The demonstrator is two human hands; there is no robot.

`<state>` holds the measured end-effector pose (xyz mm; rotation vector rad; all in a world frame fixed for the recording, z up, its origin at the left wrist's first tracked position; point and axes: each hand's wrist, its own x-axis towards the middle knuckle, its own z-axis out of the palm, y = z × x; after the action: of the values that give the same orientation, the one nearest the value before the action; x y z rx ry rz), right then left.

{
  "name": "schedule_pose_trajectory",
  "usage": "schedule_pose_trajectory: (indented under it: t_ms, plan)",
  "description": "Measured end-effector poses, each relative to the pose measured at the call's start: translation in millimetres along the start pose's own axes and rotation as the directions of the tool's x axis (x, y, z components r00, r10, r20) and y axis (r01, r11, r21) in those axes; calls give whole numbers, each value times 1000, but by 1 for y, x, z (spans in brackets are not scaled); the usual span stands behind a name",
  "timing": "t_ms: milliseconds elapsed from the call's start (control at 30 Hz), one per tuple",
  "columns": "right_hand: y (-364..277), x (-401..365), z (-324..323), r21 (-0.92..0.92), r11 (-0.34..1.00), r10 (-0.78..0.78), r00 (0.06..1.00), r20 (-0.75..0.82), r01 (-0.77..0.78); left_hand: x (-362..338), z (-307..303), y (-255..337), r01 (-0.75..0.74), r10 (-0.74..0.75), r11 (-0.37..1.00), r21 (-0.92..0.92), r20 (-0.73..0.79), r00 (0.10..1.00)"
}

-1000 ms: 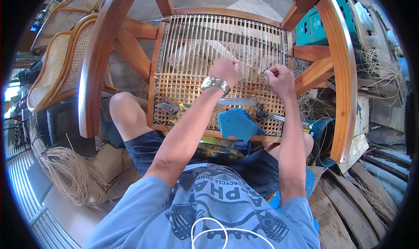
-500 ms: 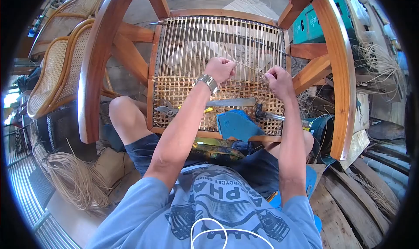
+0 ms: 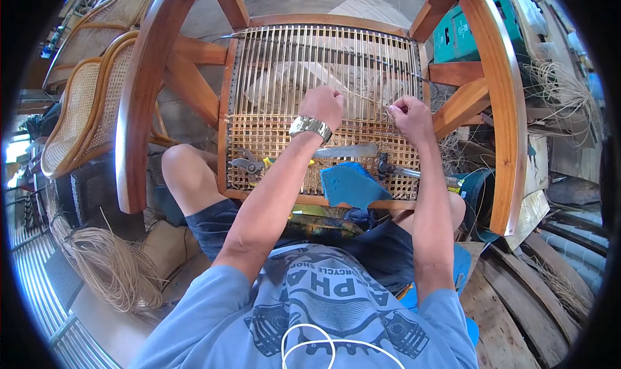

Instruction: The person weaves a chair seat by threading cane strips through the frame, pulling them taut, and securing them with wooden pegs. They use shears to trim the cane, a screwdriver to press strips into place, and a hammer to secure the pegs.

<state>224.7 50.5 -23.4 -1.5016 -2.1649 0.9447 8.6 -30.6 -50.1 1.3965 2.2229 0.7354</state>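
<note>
A wooden chair frame (image 3: 226,84) holds a partly woven cane seat (image 3: 259,133), with a tight grid in its near part and parallel strands beyond. My left hand (image 3: 322,105), a watch (image 3: 310,128) on its wrist, is closed above the seat with the back of the hand towards me. A thin cane strand (image 3: 365,98) runs from it to my right hand (image 3: 413,118), whose thumb and finger pinch the strand over the right side of the seat. On the near weave lie pruning shears (image 3: 246,163), a long flat blade (image 3: 349,151), a hammer (image 3: 398,170) and a blue cloth-like piece (image 3: 352,184).
Raised wooden chair legs (image 3: 139,97) flank the seat on both sides. Finished cane chairs (image 3: 81,110) stand at the left, above a coil of cane (image 3: 113,269). At the right are a green crate (image 3: 453,36), loose cane strands (image 3: 559,91) and wooden boards (image 3: 511,298).
My left hand has turned over so that its back and the watch face show more. My right hand has shifted slightly left, its fingers still pinched on the strand.
</note>
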Motion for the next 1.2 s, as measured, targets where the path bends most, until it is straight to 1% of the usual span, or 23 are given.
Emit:
schedule_pose_trajectory:
  t_ms: [33, 100, 133, 167, 200, 233, 300, 333, 400, 433, 467, 500, 533, 633, 667, 733, 767, 833, 967, 1033, 1067, 1167, 1200]
  plan:
    - [0, 0, 1, 9, 1000, 4, 1000, 3, -4, 2, 0, 0, -2, 2, 1000, 2, 0, 1000]
    - [2, 0, 0, 8, 1000, 1, 1000, -2, -1, 7, -1, -1, 65, -54, 984, -164, 67, 996]
    - [3, 1, 1, 6, 1000, -3, 1000, -4, 3, 8, -2, -3, 64, -54, 984, -163, 65, 996]
    - [4, 2, 3, 7, 1000, -5, 1000, -3, 5, 10, -3, -6, 218, -162, 920, -327, 191, 968]
    - [3, 3, 6, 12, 999, -39, 999, -28, 39, 10, -3, -11, 378, -241, 806, -456, 331, 912]
    - [2, 3, 8, 16, 997, -70, 996, -54, 71, 11, -1, -14, 380, -242, 806, -454, 332, 912]
    - [-1, 5, 14, 25, 994, -103, 993, -60, 105, 9, 0, -13, 275, -153, 817, -507, 269, 951]
    - [-2, 6, 16, 31, 989, -141, 988, -65, 143, 7, -3, -11, 276, -153, 817, -507, 272, 950]
    - [-5, 3, 10, 26, 990, -135, 988, -76, 137, 4, -12, -8, 85, -78, 973, -214, 43, 996]
    - [-6, 2, 7, 21, 991, -127, 988, -84, 130, 4, -10, -11, 90, -83, 972, -215, 41, 996]
    - [-7, 1, 4, 20, 991, -129, 988, -80, 131, 5, -7, -13, 37, -37, 996, -81, -3, 999]
    - [-9, 1, 0, -3, 998, -67, 996, -53, 67, 5, -8, -10, -12, 15, 998, 57, -40, 999]
    - [-10, 1, -2, -27, 1000, -2, 1000, -30, 2, 6, -9, -7, 58, -60, 998, 28, 45, 997]
    - [-11, 0, -7, -34, 998, 53, 998, 28, -52, 12, -15, 0, 156, -145, 984, -87, 121, 982]
    - [-6, 0, -7, -35, 998, 51, 998, 26, -50, 12, -18, 0, 155, -144, 984, -89, 118, 982]
    - [4, 2, 0, -53, 997, -60, 998, -2, 60, 12, -25, -3, 374, -274, 861, -345, 304, 912]
    - [9, 4, 4, -52, 997, -64, 998, 0, 64, 11, -25, -5, 375, -277, 860, -346, 301, 912]
    - [9, 4, 9, -17, 994, -105, 993, -46, 104, 7, -20, -11, 241, -161, 855, -460, 206, 965]
    - [-2, 5, 16, 17, 986, -162, 984, -75, 164, -1, -14, -18, 228, -119, 802, -552, 226, 967]
    - [-9, 2, 12, 23, 993, -117, 992, -37, 118, -15, -26, -2, 279, 119, 419, -864, 357, 926]
    - [-14, 0, 11, 19, 993, -117, 992, -37, 118, -11, -33, 24, 605, -270, -163, -780, 625, 733]
    - [-19, -8, 7, -98, 983, -153, 988, 14, 153, 11, -16, 15, 580, -323, -189, -792, 608, 725]
    - [-17, -7, 7, -34, 990, -138, 990, -2, 137, 16, -14, 13, 592, -313, 5, -806, 561, 767]
